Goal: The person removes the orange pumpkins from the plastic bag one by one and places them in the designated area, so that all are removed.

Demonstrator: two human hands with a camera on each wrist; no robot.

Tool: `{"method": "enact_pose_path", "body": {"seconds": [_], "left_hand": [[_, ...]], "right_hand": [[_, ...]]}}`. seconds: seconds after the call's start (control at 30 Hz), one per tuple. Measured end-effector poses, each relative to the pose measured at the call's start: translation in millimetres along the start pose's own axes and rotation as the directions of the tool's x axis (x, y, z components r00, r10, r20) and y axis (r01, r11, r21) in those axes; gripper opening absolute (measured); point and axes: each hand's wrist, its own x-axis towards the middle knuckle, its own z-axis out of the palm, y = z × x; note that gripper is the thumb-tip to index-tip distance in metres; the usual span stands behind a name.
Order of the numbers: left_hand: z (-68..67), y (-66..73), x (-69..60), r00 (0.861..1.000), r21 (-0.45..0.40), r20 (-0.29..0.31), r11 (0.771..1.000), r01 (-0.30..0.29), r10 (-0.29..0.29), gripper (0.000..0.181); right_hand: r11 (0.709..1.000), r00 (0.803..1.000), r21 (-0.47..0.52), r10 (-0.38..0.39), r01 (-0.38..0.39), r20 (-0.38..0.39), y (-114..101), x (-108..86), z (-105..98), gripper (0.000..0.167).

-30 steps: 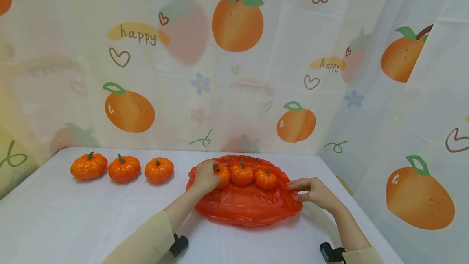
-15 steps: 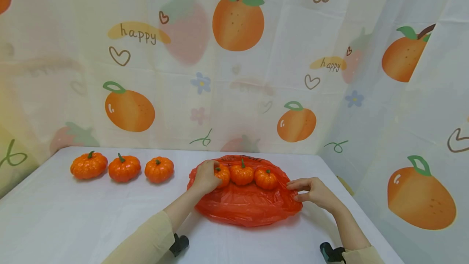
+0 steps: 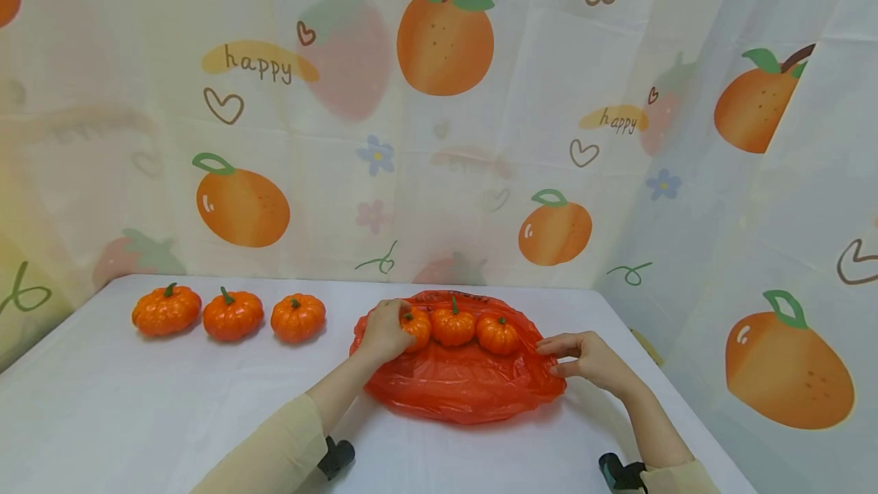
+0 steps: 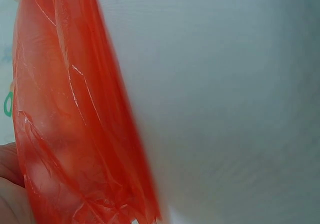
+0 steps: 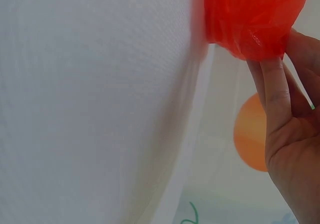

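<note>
Within the red bag (image 3: 466, 391), the left hand (image 3: 382, 332) grips the leftmost pumpkin (image 3: 418, 328) of three while the right hand (image 3: 595, 360) pinches the right edge (image 3: 555, 387). Holding that edge steady should stop the bag collapsing.

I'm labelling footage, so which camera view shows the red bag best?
The head view: nearly the whole red bag shows. The left wrist view shows one creased side; the right wrist view, only an end.
</note>
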Motion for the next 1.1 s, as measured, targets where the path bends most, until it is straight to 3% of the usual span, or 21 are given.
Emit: {"method": "enact_pose_path", "body": {"seconds": [0.23,0.4,0.67,1.1], "left_hand": [[0.0,-0.3,0.0,1.0,0.008,0.001,1.0,0.012,-0.012,0.05],[-0.4,-2.4,0.7,1.0,0.02,-0.013,1.0,-0.009,0.009,0.05],[-2.0,-0.1,-1.0,1.0,-0.005,0.007,1.0,0.028,-0.028,0.053],[-6.2,6.4,-5.9,1.0,-0.056,-0.003,0.998,0.003,-0.003,0.055]], "right_hand": [[1.0,1.0,0.004,0.002,-0.002,-0.002,-0.4,-0.2,0.3,0.034],[1.0,1.0,-0.005,-0.011,0.011,0.003,1.2,0.8,-0.5,0.034],[1.0,1.0,-0.027,0.0,0.0,-0.001,1.7,0.3,-0.1,0.034],[1.0,1.0,0.002,-0.006,0.006,0.004,-2.0,-1.7,-0.6,0.035]]}}
